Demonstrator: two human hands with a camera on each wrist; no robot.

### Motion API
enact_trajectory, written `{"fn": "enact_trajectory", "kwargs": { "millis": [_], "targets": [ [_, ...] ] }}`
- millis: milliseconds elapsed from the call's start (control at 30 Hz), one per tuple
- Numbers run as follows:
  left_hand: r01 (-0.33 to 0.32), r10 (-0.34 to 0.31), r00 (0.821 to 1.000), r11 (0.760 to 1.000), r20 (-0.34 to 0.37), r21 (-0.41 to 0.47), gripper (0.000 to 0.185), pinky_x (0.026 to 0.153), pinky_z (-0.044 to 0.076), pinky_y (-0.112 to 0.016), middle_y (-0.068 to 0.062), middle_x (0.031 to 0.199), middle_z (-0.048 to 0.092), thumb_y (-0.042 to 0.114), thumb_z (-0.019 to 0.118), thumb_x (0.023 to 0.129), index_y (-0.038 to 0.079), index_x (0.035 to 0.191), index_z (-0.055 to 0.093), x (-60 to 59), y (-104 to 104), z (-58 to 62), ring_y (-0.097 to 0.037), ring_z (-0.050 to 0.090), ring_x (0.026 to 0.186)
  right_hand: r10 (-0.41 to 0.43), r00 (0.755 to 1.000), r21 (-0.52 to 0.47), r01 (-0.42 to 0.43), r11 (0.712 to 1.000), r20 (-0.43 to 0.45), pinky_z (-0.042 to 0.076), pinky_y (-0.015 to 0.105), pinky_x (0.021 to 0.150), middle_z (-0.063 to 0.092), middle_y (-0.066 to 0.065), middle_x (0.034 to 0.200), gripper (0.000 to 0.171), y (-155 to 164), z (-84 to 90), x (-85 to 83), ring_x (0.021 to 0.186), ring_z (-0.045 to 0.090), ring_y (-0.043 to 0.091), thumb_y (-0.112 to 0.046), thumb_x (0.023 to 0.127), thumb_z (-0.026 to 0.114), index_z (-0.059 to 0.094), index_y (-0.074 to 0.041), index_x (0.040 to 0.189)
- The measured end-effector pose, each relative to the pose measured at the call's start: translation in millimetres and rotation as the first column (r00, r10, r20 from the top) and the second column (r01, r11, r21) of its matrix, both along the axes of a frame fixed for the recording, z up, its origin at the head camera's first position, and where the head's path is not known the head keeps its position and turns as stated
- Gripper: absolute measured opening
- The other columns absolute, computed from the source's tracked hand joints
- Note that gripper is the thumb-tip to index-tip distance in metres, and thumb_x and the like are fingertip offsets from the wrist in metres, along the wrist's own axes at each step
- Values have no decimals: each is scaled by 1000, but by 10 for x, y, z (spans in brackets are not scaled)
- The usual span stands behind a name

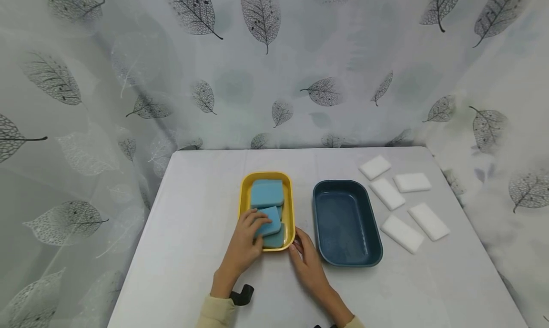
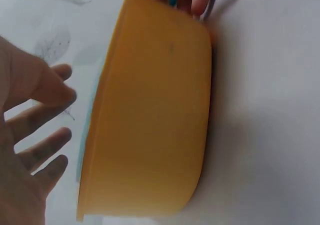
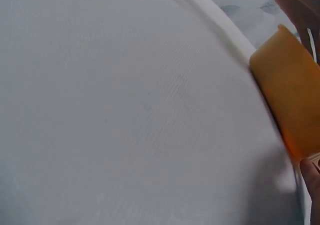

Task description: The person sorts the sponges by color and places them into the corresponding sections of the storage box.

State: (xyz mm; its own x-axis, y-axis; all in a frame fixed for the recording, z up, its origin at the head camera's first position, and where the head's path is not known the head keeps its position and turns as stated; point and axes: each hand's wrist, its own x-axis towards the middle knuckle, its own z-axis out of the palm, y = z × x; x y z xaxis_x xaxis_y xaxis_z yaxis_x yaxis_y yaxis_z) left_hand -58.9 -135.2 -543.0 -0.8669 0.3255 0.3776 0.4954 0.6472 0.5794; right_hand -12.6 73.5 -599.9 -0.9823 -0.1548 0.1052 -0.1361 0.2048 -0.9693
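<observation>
A yellow tray (image 1: pixel 290 199) in the middle of the table holds several blue sponges (image 1: pixel 267 193). My left hand (image 1: pixel 257 228) reaches over the tray's near left rim. Its fingers lie spread and fairly straight on the nearest blue sponge (image 1: pixel 273 221), which sits tilted. In the left wrist view the fingers (image 2: pixel 45 135) hover beside the yellow tray wall (image 2: pixel 155 125). My right hand (image 1: pixel 300 240) touches the tray's near right corner with extended fingers. The right wrist view catches only a fingertip (image 3: pixel 311 177) below the yellow tray (image 3: pixel 290 85).
A dark blue tray (image 1: pixel 377 242) stands empty just right of the yellow one. Several white sponges (image 1: pixel 401 232) lie scattered on the white table (image 1: pixel 197 213) at the right. Leaf-print curtains hang behind and on both sides of the table.
</observation>
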Motion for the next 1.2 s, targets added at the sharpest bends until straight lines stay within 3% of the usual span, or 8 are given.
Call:
{"fn": "enact_trajectory", "kwargs": {
  "millis": [200,333,533,800,900,967,1100,1200],
  "targets": [
    [-51,55,998,992,-38,114,44,104,45,-33,2,124,61,-13,60,82,15,116,67,138,172,48,-17,52,122,-57,998,-47,58,997,12,45,35,110,40,9,153,53,46,184,133,137,48,27,-11,102,52,34,-12,152],
    [-37,43,999,981,-29,190,45,101,48,-33,3,124,62,-12,62,84,17,118,66,227,317,67,-16,56,119,-46,999,-26,46,999,-18,45,33,111,38,8,155,54,117,338,202,138,46,29,-8,102,50,32,-17,152],
    [29,-47,997,958,57,285,49,89,55,-29,0,124,62,-10,59,90,18,130,59,304,542,22,-18,60,111,-73,996,18,74,997,-51,44,22,109,41,-2,151,52,286,528,260,137,48,22,-11,103,49,33,-22,152],
    [101,-171,965,941,197,324,55,91,57,-26,3,134,55,0,55,98,24,146,43,415,769,-43,-19,61,114,-194,951,77,217,973,-240,47,15,104,48,14,147,55,680,557,275,131,53,17,7,97,52,42,-11,148],
    [126,-222,940,932,260,341,53,93,56,-24,-1,140,53,4,53,100,23,148,41,442,855,-36,-18,61,118,-242,909,121,297,947,-340,43,11,105,49,16,146,58,893,495,252,131,51,10,12,93,54,44,-9,147],
    [132,-257,908,925,331,357,51,95,56,-24,-4,145,50,9,51,102,20,150,37,454,922,-54,-19,59,120,-277,878,159,361,919,-390,38,9,108,49,17,146,59,1040,460,238,134,48,8,12,92,55,44,-8,147],
    [113,-307,820,914,483,389,55,97,53,-23,-2,151,41,21,48,104,18,156,27,486,1061,-157,-19,57,124,-356,840,232,474,850,-409,28,9,114,49,16,147,55,1304,430,231,141,38,9,4,95,55,44,-10,147],
    [74,-348,766,883,541,463,58,94,54,-21,-5,148,41,26,48,105,17,157,24,492,1151,-276,-17,57,120,-411,824,273,530,803,-391,24,8,115,47,14,149,52,1466,422,225,143,37,14,-1,96,56,46,-11,146]
  ]
}}
